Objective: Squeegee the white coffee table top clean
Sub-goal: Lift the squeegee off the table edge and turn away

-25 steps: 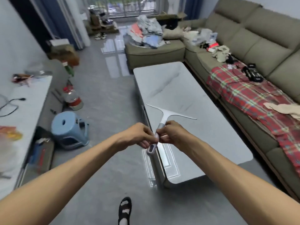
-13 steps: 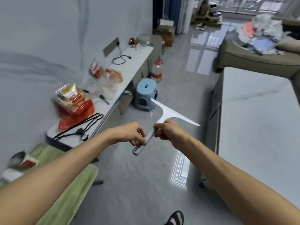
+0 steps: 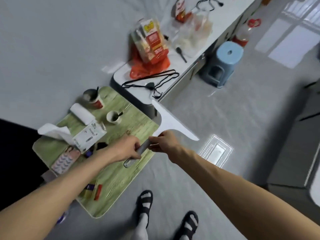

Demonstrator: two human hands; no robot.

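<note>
Head view looks down on the squeegee (image 3: 170, 121), held in the air above the right edge of a green side table (image 3: 121, 179); the left hand (image 3: 127, 149) has its fingers curled round the grey handle, the right hand (image 3: 164, 142) pinches the neck just under the white blade; this two-handed hold probably serves to steady or re-grip it, the blade touching nothing; the white coffee table (image 3: 292, 161), blurred at the frame's right edge, lies well apart, so no wiping is under way.
</note>
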